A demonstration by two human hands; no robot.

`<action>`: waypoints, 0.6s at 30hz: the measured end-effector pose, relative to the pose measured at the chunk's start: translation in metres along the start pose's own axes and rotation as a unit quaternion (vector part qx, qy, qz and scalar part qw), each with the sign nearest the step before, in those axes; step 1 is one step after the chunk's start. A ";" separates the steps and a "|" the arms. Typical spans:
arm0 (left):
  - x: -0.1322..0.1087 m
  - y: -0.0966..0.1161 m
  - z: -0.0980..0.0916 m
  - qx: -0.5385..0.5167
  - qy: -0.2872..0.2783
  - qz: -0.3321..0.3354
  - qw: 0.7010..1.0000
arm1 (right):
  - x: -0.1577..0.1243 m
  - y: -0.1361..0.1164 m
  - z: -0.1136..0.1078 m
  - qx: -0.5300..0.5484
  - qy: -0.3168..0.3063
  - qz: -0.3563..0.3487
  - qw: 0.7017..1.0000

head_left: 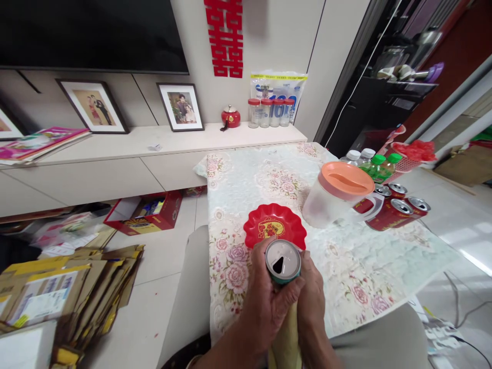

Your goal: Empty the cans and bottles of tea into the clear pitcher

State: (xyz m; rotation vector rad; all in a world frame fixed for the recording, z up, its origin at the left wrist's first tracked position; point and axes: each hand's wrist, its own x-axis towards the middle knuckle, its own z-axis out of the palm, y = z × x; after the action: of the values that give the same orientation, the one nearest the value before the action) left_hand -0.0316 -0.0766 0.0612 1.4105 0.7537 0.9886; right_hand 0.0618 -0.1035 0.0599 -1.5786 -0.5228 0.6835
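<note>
Upright in front of me is an opened drink can [283, 260], its silver lid facing up with a dark drinking hole and a green edge below the rim. My left hand [263, 302] wraps around it from the left, with the thumb across the near side. From the right, my right hand [312, 289] closes against the same can; some of its fingers are hidden. Just beyond the can lies a red scalloped plate [294, 225] with a gold print. A frosted pitcher [319, 205] with an orange lid stands to the right of the plate.
A flowered cloth [234, 277] covers the table. Several red cans [394, 215], bottles with green and white caps [374, 166] and a pink basket [407, 163] stand at the right. Behind are a low white cabinet [134, 148] and jars [265, 114]. Flattened cardboard [88, 292] lies left.
</note>
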 end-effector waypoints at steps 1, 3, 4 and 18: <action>0.001 0.002 -0.001 -0.007 -0.008 0.008 1.000 | -0.001 -0.002 -0.001 0.005 -0.004 -0.001 1.000; 0.003 0.006 -0.003 -0.023 -0.027 0.017 0.999 | -0.002 -0.004 -0.005 0.024 -0.018 -0.014 0.999; 0.004 0.007 -0.003 -0.031 -0.036 0.014 0.999 | -0.002 -0.005 -0.007 0.037 -0.025 -0.024 0.999; 0.007 0.012 -0.016 0.050 -0.094 0.078 0.991 | 0.025 -0.025 -0.015 0.032 -0.138 0.066 0.988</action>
State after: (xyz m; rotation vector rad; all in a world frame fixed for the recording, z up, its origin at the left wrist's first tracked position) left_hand -0.0448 -0.0647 0.0732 1.6442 0.5651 0.9322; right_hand 0.0918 -0.0939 0.0817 -1.4751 -0.5956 1.0187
